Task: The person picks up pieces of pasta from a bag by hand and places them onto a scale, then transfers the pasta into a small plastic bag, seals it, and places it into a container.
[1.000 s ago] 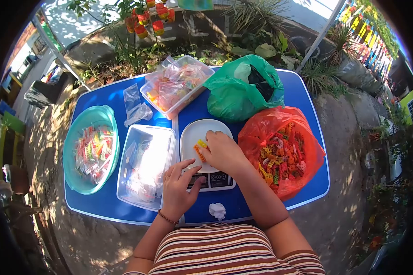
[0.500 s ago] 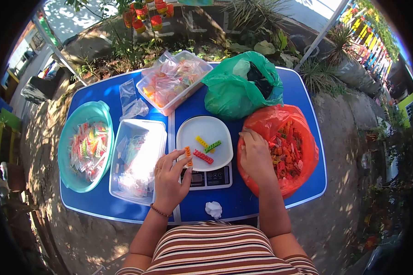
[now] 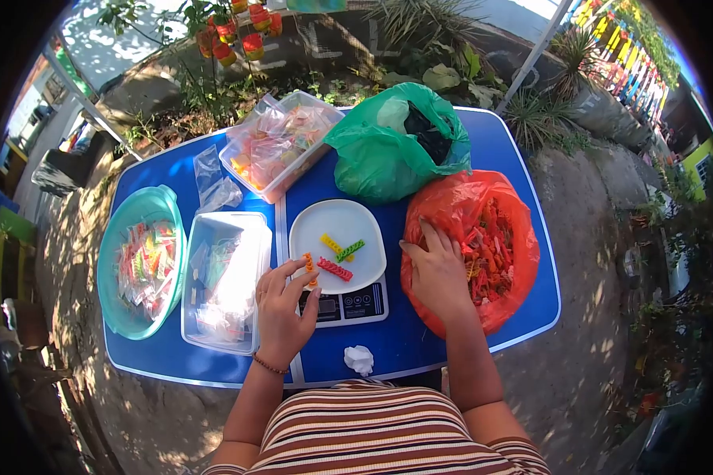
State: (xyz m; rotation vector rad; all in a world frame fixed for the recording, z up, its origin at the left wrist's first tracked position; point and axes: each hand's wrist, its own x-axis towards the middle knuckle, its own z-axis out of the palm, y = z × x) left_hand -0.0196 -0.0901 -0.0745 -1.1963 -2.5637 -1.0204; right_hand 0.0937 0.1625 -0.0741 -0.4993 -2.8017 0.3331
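Note:
My left hand (image 3: 285, 305) is at the left edge of a white plate (image 3: 364, 279), its thumb and fingertips around a small orange twisted piece (image 3: 310, 271). On the plate lie a yellow twisted piece (image 3: 330, 242), a green one (image 3: 350, 251) and a red one (image 3: 335, 270). Under the plate is a digital kitchen scale (image 3: 362, 305). My right hand (image 3: 440, 273) rests on the left side of a red plastic bag (image 3: 519, 214), fingers spread against it. The bag holds many red and orange pieces (image 3: 491, 257).
Left are a teal basin (image 3: 119, 317) and a clear tub (image 3: 222, 342) of small plastic packets. Behind stand another plastic tub (image 3: 293, 174) of packets and a green bag (image 3: 364, 174). Crumpled white paper (image 3: 359, 360) lies on the blue table (image 3: 396, 356).
The view has shifted, moving the table things slightly left. My right hand's fingers have spread further apart over the red bag. My left hand keeps its place by the orange piece.

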